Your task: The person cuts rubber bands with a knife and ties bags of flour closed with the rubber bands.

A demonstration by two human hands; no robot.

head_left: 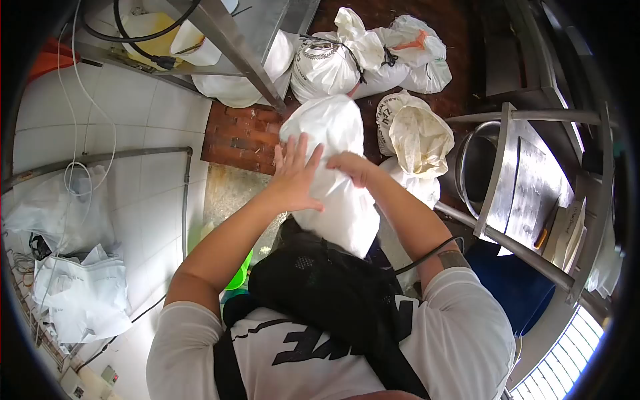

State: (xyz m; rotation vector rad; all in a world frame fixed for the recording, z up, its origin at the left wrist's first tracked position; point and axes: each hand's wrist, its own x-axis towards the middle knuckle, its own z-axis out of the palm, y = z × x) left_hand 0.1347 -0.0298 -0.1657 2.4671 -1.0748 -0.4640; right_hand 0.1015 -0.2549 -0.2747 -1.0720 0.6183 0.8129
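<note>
A large white sack (333,213) stands in front of my body, filling the space between my arms. My left hand (293,177) is at its left side, fingers spread wide; whether the palm presses on the sack cannot be made out. My right hand (350,168) is closed on the sack's upper right part, fingers curled into the white material. The sack's lower end lies close to my dark apron or bag (313,273). An open-topped white sack (420,143) with rolled edges stands just beyond my right hand.
Several tied white sacks (327,67) sit at the back on the red brick floor (240,137). A metal table frame (230,50) rises at upper left. Steel equipment with rails (527,187) flanks the right. A pipe (120,157) runs along the tiled left wall.
</note>
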